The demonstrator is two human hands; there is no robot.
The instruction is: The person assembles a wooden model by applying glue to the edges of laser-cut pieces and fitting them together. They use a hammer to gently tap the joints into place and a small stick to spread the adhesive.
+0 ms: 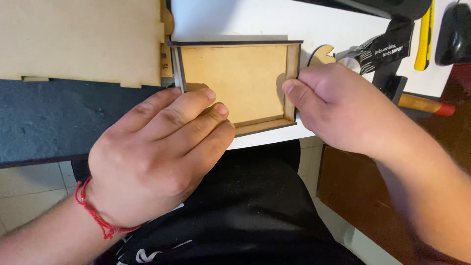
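— At the centre top of the frame, what sits there?

— Near the bench's (314, 22) front edge, a shallow wooden tray (235, 81) with thin raised walls and dark scorched edges; it lies flat on the white surface, open side up.

— And the left hand (162, 152)?

— It comes in from the lower left, a red cord bracelet (91, 211) on the wrist; the fingers (196, 105) lie close together, stretched over the tray's lower left corner, with the tips resting on the tray floor and near wall; whether the thumb grips underneath I cannot tell.

— The right hand (338, 105)?

— It enters from the right; curled into a loose fist, the thumb (294, 93) presses against the tray's right wall from outside; pressed on it rather than wrapped round it.

— What lies about?

— In the upper left, a large pale wooden panel (78, 39) with notched edges, just beside the tray; below it a dark textured slab (54, 120); in the upper right, a wooden-handled tool with a red end (424, 104), a yellow stick-like thing (424, 34), and a black rounded object (454, 32); a small round wooden cut-out (321, 54) just above the right hand; below, black clothing (255, 211) over the person's lap and a pale tiled floor (29, 189).
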